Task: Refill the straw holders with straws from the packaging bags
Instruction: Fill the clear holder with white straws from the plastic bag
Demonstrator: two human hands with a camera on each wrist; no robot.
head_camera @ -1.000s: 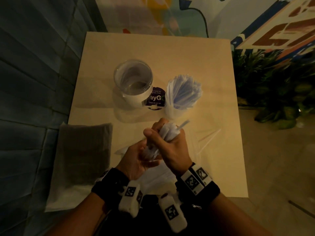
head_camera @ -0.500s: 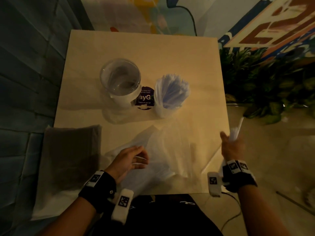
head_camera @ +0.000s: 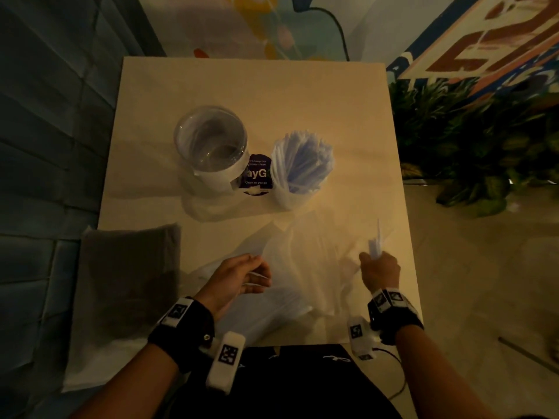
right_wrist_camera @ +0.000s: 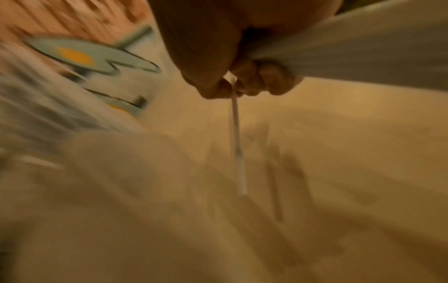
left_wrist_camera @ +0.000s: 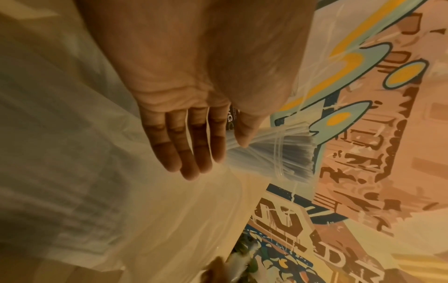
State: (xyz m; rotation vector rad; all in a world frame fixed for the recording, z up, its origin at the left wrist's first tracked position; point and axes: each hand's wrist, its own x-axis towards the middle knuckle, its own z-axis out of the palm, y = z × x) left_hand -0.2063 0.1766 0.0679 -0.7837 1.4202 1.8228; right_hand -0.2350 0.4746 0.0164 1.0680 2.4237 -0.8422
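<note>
My right hand [head_camera: 378, 267] grips a bunch of white straws [head_camera: 375, 247] upright over the table's right front edge; one straw sticks up higher. In the right wrist view the fist [right_wrist_camera: 242, 80] is closed round the bunch [right_wrist_camera: 363, 47], and a single straw [right_wrist_camera: 236, 137] pokes out. My left hand [head_camera: 255, 275] hovers with relaxed fingers [left_wrist_camera: 194, 153] over the clear packaging bag [head_camera: 299, 267], which lies crumpled on the table. Behind it stand two clear holders: the left holder [head_camera: 211, 143] has few straws, and the right holder [head_camera: 302, 164] is packed with them.
A grey flat pack [head_camera: 127, 285] lies on the table's front left corner. A purple round sticker [head_camera: 257, 173] sits between the holders. Green plants [head_camera: 469, 146] stand past the table's right edge [head_camera: 402, 207], and a dark panelled wall runs along the left.
The hands were together on the straw bunch. The right hand pulled it out to the right past the table edge, then came back over the edge. The left hand let go.
</note>
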